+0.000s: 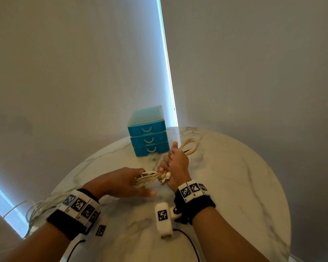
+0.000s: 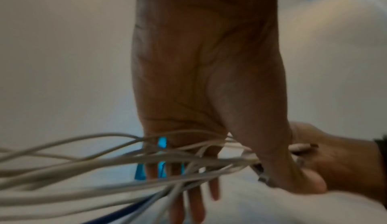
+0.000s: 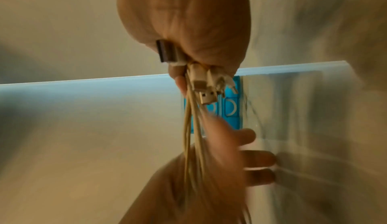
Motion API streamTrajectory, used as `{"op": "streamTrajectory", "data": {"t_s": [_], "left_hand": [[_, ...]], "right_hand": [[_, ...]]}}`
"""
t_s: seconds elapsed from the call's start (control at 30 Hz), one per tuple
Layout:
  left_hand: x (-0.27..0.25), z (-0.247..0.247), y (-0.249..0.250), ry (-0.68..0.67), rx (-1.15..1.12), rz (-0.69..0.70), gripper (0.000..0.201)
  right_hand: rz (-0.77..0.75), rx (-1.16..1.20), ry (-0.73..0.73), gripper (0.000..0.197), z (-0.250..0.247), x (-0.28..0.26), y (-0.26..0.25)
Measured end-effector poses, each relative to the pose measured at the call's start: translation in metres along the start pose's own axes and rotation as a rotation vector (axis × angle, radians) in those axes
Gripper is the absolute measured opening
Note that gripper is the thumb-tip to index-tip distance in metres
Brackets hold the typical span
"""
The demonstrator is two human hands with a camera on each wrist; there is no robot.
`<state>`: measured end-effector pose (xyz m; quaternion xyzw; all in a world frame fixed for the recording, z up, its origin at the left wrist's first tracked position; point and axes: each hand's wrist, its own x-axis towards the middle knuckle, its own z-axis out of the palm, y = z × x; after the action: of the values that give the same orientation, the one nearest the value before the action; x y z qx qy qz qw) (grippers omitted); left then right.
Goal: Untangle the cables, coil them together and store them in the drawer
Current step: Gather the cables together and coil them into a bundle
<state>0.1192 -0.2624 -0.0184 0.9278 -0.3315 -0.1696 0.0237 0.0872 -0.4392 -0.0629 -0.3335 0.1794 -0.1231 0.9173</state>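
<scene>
Several cream cables [image 1: 150, 177] run as one bundle over the round marble table [image 1: 235, 186]. My right hand [image 1: 175, 162] grips the bundle in a fist; a loop [image 1: 189, 146] sticks out beyond it and USB plugs [image 3: 202, 93] hang below it. My left hand [image 1: 134, 183] lies just left of it, fingers [image 2: 194, 199] straight, with the strands [image 2: 104, 163] crossing its palm side. The loose lengths [image 1: 42, 205] trail off the table's left edge. A teal three-drawer unit [image 1: 148, 133] stands behind the hands, all drawers pushed in.
The drawer unit sits near the table's far edge, close to a grey wall [image 1: 64, 63] and a bright window strip [image 1: 167, 63]. Thin black leads [image 1: 189, 241] from my wrist cameras lie on the near part of the table.
</scene>
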Motion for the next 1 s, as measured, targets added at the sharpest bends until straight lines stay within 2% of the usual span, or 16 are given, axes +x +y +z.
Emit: {"op": "streamTrajectory", "data": {"t_s": [0.1,0.17,0.27,0.37,0.43,0.53,0.57,0.6,0.63,0.67,0.7,0.77,0.8,0.9,1.0], "left_hand": [[0.001,0.007,-0.006,0.088,-0.059,0.038,0.029],[0.001,0.007,-0.005,0.138,-0.110,0.110,0.016],[0.000,0.005,-0.007,0.199,-0.134,0.204,0.021],[0.000,0.001,-0.005,0.183,-0.174,0.167,0.023],[0.000,0.000,-0.004,0.130,-0.186,0.113,0.025],[0.000,-0.005,-0.012,-0.045,0.016,0.077,0.034],[0.000,-0.008,-0.014,-0.098,0.099,0.072,0.043],[-0.001,-0.011,-0.013,-0.123,0.134,0.055,0.061],[0.000,-0.015,-0.010,-0.108,0.104,0.046,0.078],[-0.001,-0.018,-0.002,-0.053,0.025,0.054,0.086],[0.000,-0.019,0.008,0.031,-0.066,0.074,0.085],[0.007,-0.012,0.032,0.191,-0.170,0.118,0.063],[0.011,-0.006,0.045,0.201,-0.177,0.136,0.054],[0.033,0.021,0.063,0.092,-0.138,0.120,0.037],[0.038,0.025,0.058,0.132,-0.273,0.076,0.051]], "right_hand": [[-0.031,0.031,0.025,0.059,-0.008,0.007,0.000],[-0.076,0.040,0.021,0.060,-0.011,0.008,-0.001],[-0.141,0.004,0.010,0.064,-0.013,0.011,-0.006],[-0.207,-0.142,-0.009,0.065,-0.017,0.011,-0.008],[-0.238,-0.305,-0.016,0.069,-0.019,0.011,-0.008],[-0.300,-0.528,0.009,0.077,-0.018,0.012,-0.009],[-0.326,-0.582,0.036,0.074,-0.017,0.012,-0.010],[-0.348,-0.608,0.053,0.070,-0.017,0.013,-0.011],[-0.361,-0.621,0.051,0.066,-0.016,0.015,-0.011],[-0.368,-0.622,0.030,0.066,-0.016,0.017,-0.011],[-0.367,-0.612,-0.001,0.067,-0.015,0.019,-0.010],[-0.347,-0.563,-0.066,0.066,-0.011,0.020,-0.008],[-0.332,-0.541,-0.073,0.066,-0.010,0.020,-0.007],[-0.303,-0.532,-0.036,0.071,-0.013,0.013,-0.009],[-0.171,-0.376,-0.071,0.058,-0.023,0.007,-0.015]]}}
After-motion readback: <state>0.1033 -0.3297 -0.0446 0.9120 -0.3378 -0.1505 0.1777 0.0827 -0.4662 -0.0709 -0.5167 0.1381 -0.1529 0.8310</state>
